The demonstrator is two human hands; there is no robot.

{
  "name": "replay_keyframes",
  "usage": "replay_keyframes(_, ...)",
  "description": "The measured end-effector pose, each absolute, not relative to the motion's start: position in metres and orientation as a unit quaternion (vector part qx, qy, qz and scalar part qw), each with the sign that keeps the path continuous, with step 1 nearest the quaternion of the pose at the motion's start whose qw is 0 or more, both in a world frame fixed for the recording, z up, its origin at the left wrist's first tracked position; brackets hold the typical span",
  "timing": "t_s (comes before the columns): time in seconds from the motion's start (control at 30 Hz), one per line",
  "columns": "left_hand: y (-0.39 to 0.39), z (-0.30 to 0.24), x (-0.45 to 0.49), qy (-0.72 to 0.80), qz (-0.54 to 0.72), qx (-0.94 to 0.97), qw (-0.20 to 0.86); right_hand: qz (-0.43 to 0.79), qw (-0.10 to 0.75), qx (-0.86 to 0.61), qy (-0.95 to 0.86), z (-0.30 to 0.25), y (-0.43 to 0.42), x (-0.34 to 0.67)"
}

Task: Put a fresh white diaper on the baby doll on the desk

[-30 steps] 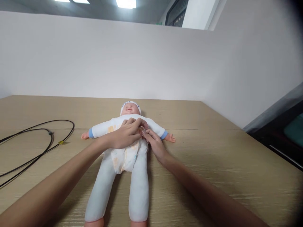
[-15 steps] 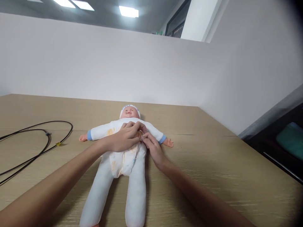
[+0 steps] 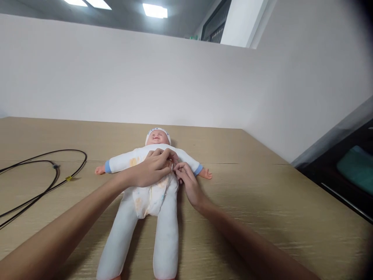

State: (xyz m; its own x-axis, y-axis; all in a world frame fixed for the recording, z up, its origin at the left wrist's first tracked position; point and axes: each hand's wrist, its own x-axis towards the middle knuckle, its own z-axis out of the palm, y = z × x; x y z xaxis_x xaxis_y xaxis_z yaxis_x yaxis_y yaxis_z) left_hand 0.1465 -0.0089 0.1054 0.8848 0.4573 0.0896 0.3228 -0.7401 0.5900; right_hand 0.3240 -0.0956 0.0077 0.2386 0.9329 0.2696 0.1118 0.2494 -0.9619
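Note:
A baby doll (image 3: 166, 237) in a white suit with blue cuffs and a white cap lies on its back, arms spread, legs toward me. Around its hips is a white diaper (image 3: 149, 200) with faint orange prints. Across the belly reaches my left hand (image 3: 153, 168), its fingers bent and closed on the diaper's upper edge near the waist. At the doll's right-hand side in the view, my right hand (image 3: 186, 179) pinches the diaper's side edge, a frilly white bit showing between the two hands. My fingers hide most of the waistband.
The doll lies on a wood-grain table (image 3: 247, 194). Black cables (image 3: 52, 187) with a yellow tag loop over its left part. A pale wall (image 3: 122, 77) rises behind, and a dark object with something green (image 3: 357, 169) stands beyond the right edge.
The fingers of my right hand have shifted slightly at the diaper's side, and a bit of its frilly edge now shows. The whole view has moved slightly; the doll lies as before.

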Motion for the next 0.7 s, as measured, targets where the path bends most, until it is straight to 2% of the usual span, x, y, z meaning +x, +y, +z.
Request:
replay_keyframes(0.13, -0.008, 0.104, 0.147, 0.205, 0.119, 0.927, 0.291, 0.243, 0.6, -0.538, -0.54, 0.009, -0.113, 0.318)
replay_keyframes(0.3, -0.005, 0.101, 0.147, 0.196, 0.129, 0.926, 0.294, 0.025, 0.524, -0.557, -0.644, 0.016, -0.134, 0.308)
replay_keyframes(0.47, -0.005, 0.103, 0.147, 0.197, 0.127, 0.926, 0.297, 0.01, 0.494, -0.533, -0.686, 0.013, -0.134, 0.308)
replay_keyframes(0.7, -0.005, 0.102, 0.147, 0.194, 0.134, 0.927, 0.29, 0.0, 0.513, -0.516, -0.686, 0.009, -0.128, 0.314)
